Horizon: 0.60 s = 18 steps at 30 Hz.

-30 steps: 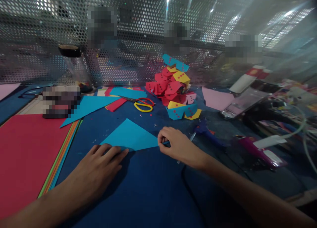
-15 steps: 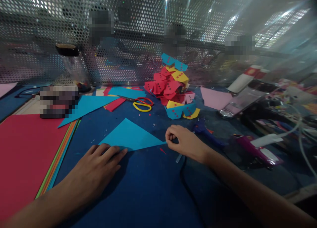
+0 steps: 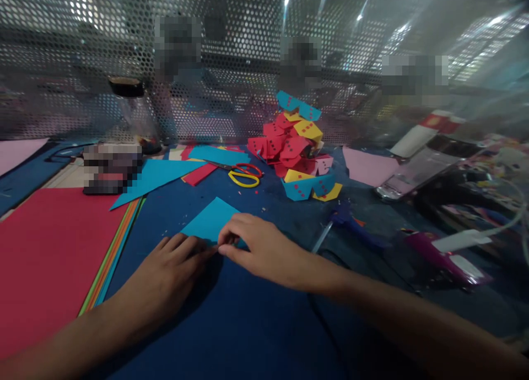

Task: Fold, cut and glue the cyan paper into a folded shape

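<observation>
A blue sheet of paper with a pointed top lies on the blue table in front of me, its right part hidden by my right hand. My left hand rests flat along the paper's near left edge, fingers stretched out and pressing it down. My right hand is closed, thumb and fingertips pinched at the paper's near edge, touching my left fingertips. Beyond the paper lie scissors with one red and one yellow handle.
Red, yellow and blue dotted paper shapes pile up behind. At left are stacked coloured sheets, a blue triangle and a jar. A blue glue gun and a purple device lie at right.
My right hand has moved left from the paper's right corner to beside my left fingertips, now covering the paper's right part. My left hand stays on the near edge.
</observation>
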Each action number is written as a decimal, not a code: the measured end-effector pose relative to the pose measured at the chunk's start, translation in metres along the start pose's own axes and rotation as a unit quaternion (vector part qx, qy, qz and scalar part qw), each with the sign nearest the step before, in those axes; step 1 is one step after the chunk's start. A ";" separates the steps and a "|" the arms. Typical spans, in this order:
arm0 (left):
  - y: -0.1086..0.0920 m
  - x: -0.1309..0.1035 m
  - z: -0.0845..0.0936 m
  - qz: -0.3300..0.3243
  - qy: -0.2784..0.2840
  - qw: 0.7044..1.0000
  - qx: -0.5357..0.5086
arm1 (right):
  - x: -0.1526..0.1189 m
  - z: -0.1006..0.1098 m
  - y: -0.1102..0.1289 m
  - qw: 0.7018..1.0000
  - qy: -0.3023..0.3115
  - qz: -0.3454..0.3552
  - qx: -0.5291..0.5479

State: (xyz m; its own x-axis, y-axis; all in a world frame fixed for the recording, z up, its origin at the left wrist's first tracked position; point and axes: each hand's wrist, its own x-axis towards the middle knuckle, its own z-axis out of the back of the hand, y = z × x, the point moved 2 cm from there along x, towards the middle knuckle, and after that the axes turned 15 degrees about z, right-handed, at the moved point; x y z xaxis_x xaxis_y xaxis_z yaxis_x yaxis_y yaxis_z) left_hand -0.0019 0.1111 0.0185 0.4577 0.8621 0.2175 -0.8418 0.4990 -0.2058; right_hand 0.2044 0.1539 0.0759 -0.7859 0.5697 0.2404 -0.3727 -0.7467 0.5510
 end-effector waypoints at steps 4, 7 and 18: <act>0.002 0.004 0.003 0.034 -0.009 0.997 -0.071 | 0.009 -0.028 -0.013 1.000 0.017 0.011 -0.006; 0.004 0.006 0.005 0.065 -0.020 0.991 -0.113 | 0.006 -0.036 -0.022 1.000 0.001 0.014 -0.015; 0.006 0.014 0.011 0.183 0.029 0.980 -0.074 | 0.007 -0.042 -0.017 0.999 -0.009 0.003 -0.040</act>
State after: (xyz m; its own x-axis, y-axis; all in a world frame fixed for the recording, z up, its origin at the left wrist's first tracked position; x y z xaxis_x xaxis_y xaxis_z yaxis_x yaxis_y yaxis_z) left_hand -0.0040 0.1254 0.0303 0.1524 0.9871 0.0489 -0.9043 0.1592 -0.3962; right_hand 0.1847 0.1559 0.0345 -0.7800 0.5703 0.2576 -0.4071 -0.7750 0.4833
